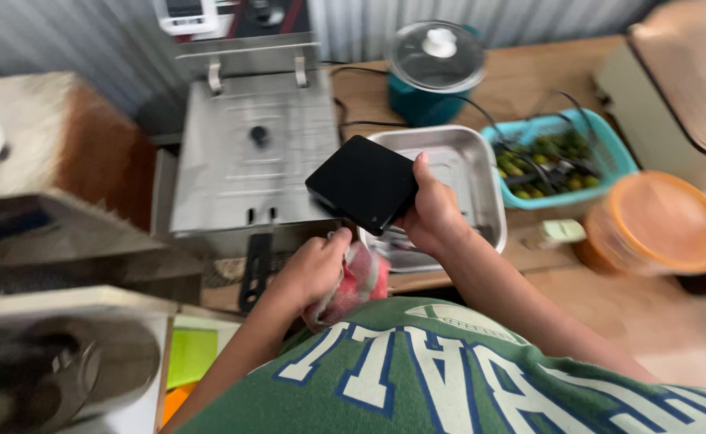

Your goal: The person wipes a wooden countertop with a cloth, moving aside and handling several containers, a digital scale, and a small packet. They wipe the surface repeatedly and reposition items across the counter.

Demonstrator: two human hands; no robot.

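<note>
Head view, looking down. Right hand (433, 210) grips a flat black square box (363, 184) by its near edge, thumb pressed along the side, holding it tilted above the steel tray (481, 173). Left hand (313, 269) is closed on a bunched red-and-white cloth (361, 283) just below the box, not touching it. Box looks clean; wiping appears under way or pending. Behind stand a steel fryer (248, 153), lidded teal pot (433, 68) and teal basket (610, 137).
</note>
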